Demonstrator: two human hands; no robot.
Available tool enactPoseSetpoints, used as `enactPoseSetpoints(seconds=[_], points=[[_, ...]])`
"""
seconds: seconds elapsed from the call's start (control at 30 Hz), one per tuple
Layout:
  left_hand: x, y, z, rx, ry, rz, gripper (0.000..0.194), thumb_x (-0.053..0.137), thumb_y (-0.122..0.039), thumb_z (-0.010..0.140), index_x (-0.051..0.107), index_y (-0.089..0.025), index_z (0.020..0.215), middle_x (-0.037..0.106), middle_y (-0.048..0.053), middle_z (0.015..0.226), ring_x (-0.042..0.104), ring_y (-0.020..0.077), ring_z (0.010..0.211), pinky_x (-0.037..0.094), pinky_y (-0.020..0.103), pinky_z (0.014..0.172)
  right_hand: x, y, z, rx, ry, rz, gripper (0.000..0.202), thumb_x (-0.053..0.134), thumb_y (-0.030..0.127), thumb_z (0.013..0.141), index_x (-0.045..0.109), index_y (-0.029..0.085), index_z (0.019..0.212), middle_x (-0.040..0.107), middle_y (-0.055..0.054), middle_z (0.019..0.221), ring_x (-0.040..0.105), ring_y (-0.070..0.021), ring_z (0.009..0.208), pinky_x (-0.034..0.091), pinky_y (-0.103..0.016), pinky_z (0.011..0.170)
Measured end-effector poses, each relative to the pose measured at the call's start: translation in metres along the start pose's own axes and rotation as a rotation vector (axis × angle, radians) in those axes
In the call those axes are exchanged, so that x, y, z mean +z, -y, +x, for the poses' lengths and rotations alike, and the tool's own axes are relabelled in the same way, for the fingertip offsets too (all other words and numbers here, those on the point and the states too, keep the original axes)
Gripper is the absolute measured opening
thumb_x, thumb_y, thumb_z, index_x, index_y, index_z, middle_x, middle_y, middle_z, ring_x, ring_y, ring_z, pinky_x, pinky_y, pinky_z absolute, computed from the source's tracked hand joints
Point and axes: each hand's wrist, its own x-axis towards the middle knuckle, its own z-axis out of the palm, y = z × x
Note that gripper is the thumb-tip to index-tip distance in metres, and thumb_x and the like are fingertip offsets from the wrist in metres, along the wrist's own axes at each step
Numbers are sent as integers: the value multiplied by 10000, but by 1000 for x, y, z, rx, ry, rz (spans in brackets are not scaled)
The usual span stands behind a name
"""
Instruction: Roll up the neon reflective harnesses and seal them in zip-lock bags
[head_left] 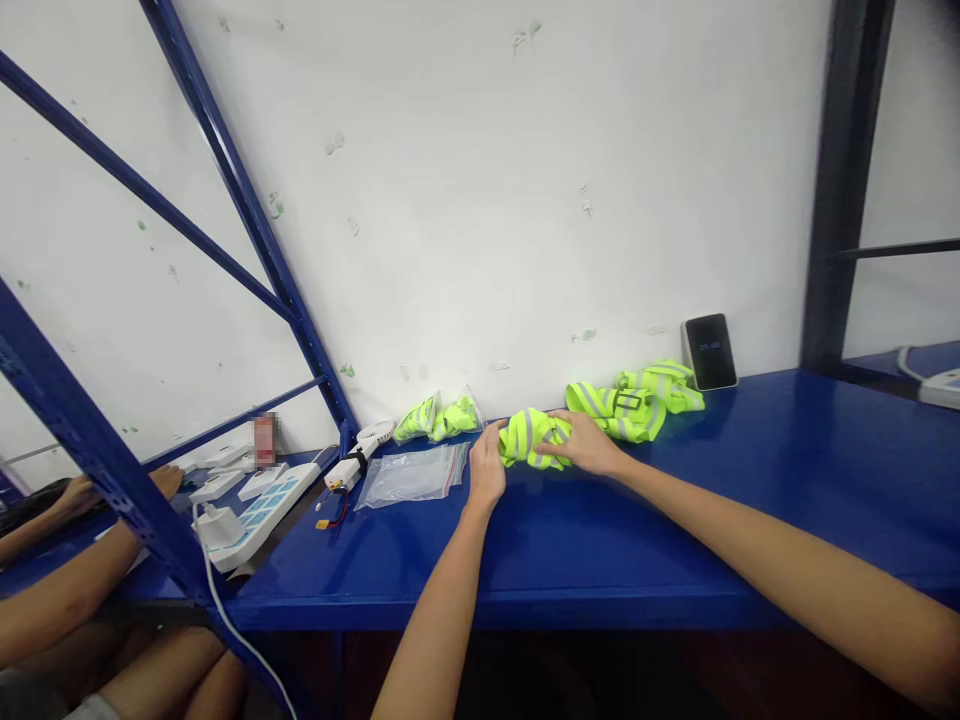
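Note:
A crumpled bundle of neon-yellow reflective strap [529,437] with silvery stripes is held just over the blue table. My left hand [487,466] closes against its left side, and my right hand [589,445] grips it from the right with fingers over the front. Behind my right hand lies a loose heap of the same reflective strap [626,408], with a dark buckle showing. To the left of my left hand, flat clear zip bags [412,475] rest on the table. Farther back, two packed bags of yellow reflective strap [457,415] stand by the wall.
A phone-like device [710,352] leans on the wall at the back right. A white device with wires [346,472] and a power strip [274,510] are to the left. Blue shelf posts [247,180] rise there; beyond them are another person's arms [82,570].

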Motion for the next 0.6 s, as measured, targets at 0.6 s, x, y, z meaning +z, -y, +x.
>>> enactPoseSetpoints(seconds=[0.6], points=[[2, -1, 2, -153, 189, -503, 658, 797, -407, 661, 605, -165, 1242, 632, 132, 1250, 610, 272, 1111, 503, 365, 910, -10, 4, -2, 367, 17, 615, 717, 864, 266, 531, 653, 174, 1209, 667, -139, 1190, 603, -352, 1121, 564, -388, 848]])
